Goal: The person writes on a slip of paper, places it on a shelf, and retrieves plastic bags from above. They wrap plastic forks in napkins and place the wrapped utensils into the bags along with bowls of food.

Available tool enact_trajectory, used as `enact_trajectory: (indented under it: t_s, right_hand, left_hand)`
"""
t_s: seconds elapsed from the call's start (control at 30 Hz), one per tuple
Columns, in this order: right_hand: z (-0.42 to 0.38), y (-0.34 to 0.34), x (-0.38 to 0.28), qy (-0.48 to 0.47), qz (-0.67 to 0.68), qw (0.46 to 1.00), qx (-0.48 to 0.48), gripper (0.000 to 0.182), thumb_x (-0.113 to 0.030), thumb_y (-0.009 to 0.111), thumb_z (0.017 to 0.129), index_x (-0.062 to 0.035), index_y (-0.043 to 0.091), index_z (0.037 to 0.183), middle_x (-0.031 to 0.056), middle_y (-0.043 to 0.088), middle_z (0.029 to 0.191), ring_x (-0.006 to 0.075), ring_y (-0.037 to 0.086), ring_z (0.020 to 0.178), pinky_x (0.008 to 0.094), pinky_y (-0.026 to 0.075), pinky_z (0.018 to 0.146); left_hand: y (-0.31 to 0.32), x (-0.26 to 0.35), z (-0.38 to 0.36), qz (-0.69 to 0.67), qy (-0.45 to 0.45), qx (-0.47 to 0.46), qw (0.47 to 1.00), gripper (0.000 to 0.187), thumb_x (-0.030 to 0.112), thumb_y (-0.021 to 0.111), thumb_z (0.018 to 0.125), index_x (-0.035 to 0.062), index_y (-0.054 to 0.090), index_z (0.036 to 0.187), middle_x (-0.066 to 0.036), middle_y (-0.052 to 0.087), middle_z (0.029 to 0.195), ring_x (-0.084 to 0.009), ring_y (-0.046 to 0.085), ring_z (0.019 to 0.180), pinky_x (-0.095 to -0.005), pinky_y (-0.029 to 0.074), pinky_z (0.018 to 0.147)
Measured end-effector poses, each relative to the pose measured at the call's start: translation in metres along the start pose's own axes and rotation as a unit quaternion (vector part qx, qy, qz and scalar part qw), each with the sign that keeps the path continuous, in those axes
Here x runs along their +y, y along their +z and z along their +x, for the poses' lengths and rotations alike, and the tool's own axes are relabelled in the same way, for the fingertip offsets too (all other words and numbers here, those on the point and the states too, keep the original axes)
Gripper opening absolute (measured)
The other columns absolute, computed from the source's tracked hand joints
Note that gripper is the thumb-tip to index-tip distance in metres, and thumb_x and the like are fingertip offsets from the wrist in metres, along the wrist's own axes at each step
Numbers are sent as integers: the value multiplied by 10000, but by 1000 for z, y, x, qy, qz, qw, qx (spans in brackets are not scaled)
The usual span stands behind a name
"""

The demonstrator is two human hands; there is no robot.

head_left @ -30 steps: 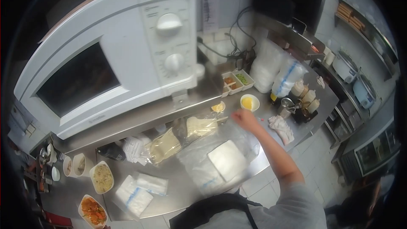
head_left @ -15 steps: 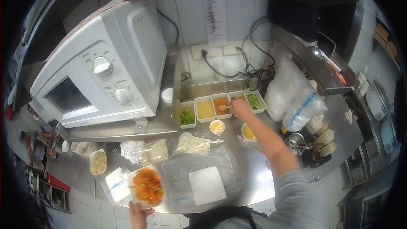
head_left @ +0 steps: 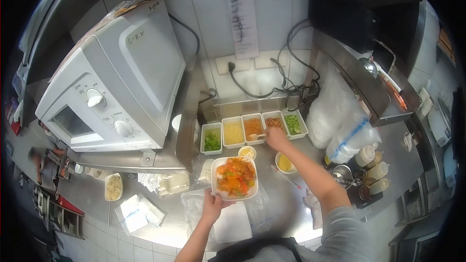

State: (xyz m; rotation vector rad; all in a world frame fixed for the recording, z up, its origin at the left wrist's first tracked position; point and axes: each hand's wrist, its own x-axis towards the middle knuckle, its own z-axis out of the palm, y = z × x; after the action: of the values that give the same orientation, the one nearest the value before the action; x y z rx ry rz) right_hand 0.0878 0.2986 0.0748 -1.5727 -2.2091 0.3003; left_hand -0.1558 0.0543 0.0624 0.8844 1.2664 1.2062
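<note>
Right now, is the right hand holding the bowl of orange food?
No, the left hand holds the bowl; the right hand is at the white food containers.

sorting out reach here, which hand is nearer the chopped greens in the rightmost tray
Right: the right hand is close in front and slightly left of the chopped greens, while the left hand is farther off, lower left in view, holding the bowl.
</note>
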Motion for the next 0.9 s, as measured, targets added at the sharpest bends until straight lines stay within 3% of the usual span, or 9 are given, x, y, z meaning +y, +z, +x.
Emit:
enact_trajectory:
  t_s: [0.17, 0.53, 0.6, 0.73, 0.8, 0.83, 0.9]
  right_hand:
    - [9, -5, 19, 48, 178, 983, 6, 193, -87, 511, 794, -31, 677, 876, 214, 634, 812, 364, 614, 772, 423, 482, 715]
    - [-15, -19, 3, 36, 243, 967, 64, 177, -85, 524, 822, -19, 656, 919, 209, 628, 836, 350, 607, 776, 383, 470, 699]
    - [-33, -27, -13, -45, 312, 949, 28, 178, -72, 532, 829, -12, 644, 954, 190, 622, 875, 339, 598, 794, 373, 462, 705]
    - [-68, -56, -39, -52, 306, 950, 30, 167, -57, 528, 837, -7, 635, 955, 170, 609, 879, 332, 587, 799, 369, 456, 710]
    - [-81, -57, -43, -79, 285, 955, -8, 173, -71, 504, 868, -3, 623, 972, 127, 588, 824, 251, 583, 762, 342, 446, 702]
    - [-83, -60, -45, -107, 287, 951, 52, 163, -51, 513, 852, -7, 619, 969, 135, 560, 779, 270, 580, 756, 358, 444, 679]
    - [-91, -67, -51, -126, 262, 955, 51, 159, -46, 523, 837, -13, 619, 960, 139, 562, 797, 299, 570, 765, 367, 436, 681]
  left_hand:
    - [19, -5, 32, -13, 14, -17, 1000, 314, 97, 281, 956, 16, 187, 1244, -284, 506, 1101, -370, 641, 844, -388, 576, 748]
    - [34, -6, 48, -6, 17, -7, 1000, 333, 123, 289, 961, 33, 189, 1267, -249, 523, 1099, -317, 657, 822, -340, 569, 721]
    - [33, -7, 48, 1, 13, 0, 1000, 330, 127, 288, 961, 37, 189, 1263, -249, 521, 1101, -314, 658, 819, -341, 568, 722]
    - [33, -6, 46, -6, 12, -2, 1000, 333, 131, 287, 962, 37, 183, 1264, -251, 519, 1105, -314, 659, 815, -343, 568, 724]
    - [31, -8, 46, -27, 9, 0, 1000, 337, 132, 284, 962, 35, 175, 1266, -253, 523, 1099, -316, 659, 817, -345, 569, 722]
    - [31, -4, 45, -27, 11, 0, 1000, 337, 132, 284, 962, 35, 175, 1266, -253, 523, 1099, -316, 659, 817, -345, 569, 722]
    - [34, 3, 41, -29, -4, 3, 1000, 308, 85, 284, 955, -19, 193, 1230, -274, 475, 1141, -362, 640, 859, -356, 579, 762]
